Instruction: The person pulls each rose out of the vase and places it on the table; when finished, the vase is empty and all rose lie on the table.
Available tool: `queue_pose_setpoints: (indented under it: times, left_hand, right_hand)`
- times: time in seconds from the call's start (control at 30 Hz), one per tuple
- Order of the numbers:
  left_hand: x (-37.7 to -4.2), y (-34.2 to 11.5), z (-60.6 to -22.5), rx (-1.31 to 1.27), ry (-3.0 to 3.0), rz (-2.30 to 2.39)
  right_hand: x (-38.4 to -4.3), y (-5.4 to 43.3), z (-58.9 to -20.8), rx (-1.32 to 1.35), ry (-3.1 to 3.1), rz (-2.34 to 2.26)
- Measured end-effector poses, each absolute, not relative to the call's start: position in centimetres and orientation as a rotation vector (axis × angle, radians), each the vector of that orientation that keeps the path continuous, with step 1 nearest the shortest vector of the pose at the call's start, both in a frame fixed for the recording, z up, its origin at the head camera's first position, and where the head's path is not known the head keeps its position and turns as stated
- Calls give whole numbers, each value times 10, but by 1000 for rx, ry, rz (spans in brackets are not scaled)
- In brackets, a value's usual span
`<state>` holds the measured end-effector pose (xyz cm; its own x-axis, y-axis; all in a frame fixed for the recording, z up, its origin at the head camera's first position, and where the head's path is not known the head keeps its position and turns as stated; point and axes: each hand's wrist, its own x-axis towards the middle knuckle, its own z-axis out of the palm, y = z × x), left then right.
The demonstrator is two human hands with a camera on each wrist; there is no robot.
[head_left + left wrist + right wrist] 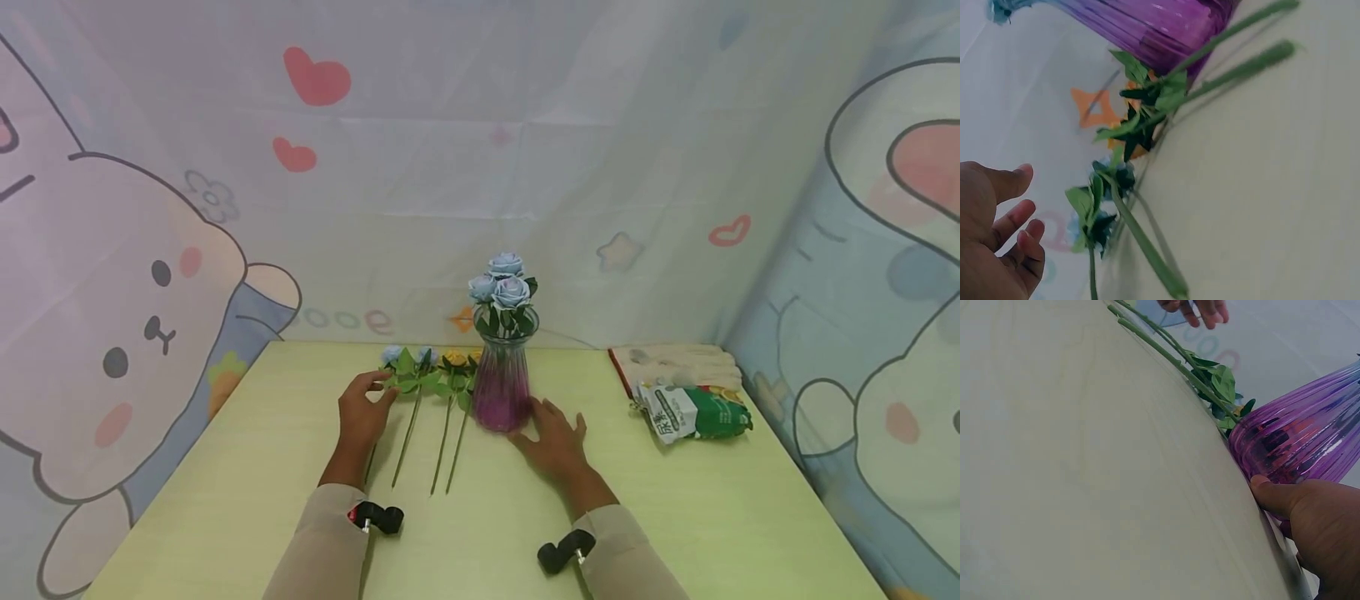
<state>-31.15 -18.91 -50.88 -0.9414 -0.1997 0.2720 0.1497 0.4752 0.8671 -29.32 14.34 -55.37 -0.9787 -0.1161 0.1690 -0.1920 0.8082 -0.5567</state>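
A glass vase [501, 387], clear at its neck and purple toward its base, stands upright with several light blue roses [512, 293] in it. My right hand [557, 442] is at the right of the vase's base, its thumb [1272, 494] touching the lower glass and its fingers spread. On the table left of the vase lie loose artificial flowers, blue ones [392, 355] and yellow ones [453, 358], their green stems [407, 439] pointing toward me. Over the leftmost blue flowers hovers my left hand [363, 421], fingers loosely bent with nothing between them in the left wrist view.
At the table's right back lie a green and white packet [701, 414] and a pale glove [675, 363] with a red edge. Behind the table [247, 467] hangs a cartoon-printed cloth [420, 183], which also runs along both sides.
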Motion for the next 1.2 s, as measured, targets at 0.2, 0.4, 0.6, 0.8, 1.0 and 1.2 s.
queue_pose_setpoints:
  times: [0.2, 0.4, 0.6, 0.8, 1.0, 1.2]
  left_hand:
    - [-304, -170, -488, -45, -2374, -1479]
    - [-299, -152, -468, -110, -2348, -1508]
    - [-306, -137, -450, -211, -2294, -1562]
    - [-310, -120, -426, -305, -2293, -1558]
    - [-306, -98, -408, -393, -2248, -1560]
    - [-307, -76, -394, -348, -2175, -1527]
  right_hand:
    - [-293, 146, -555, 260, -2864, 912]
    - [-294, 145, -557, 261, -2867, 907]
    - [-293, 144, -555, 262, -2864, 909]
    - [-291, 143, -552, 264, -2842, 945]
    - [-293, 143, -557, 255, -2854, 933]
    - [-296, 145, -559, 242, -2848, 946]
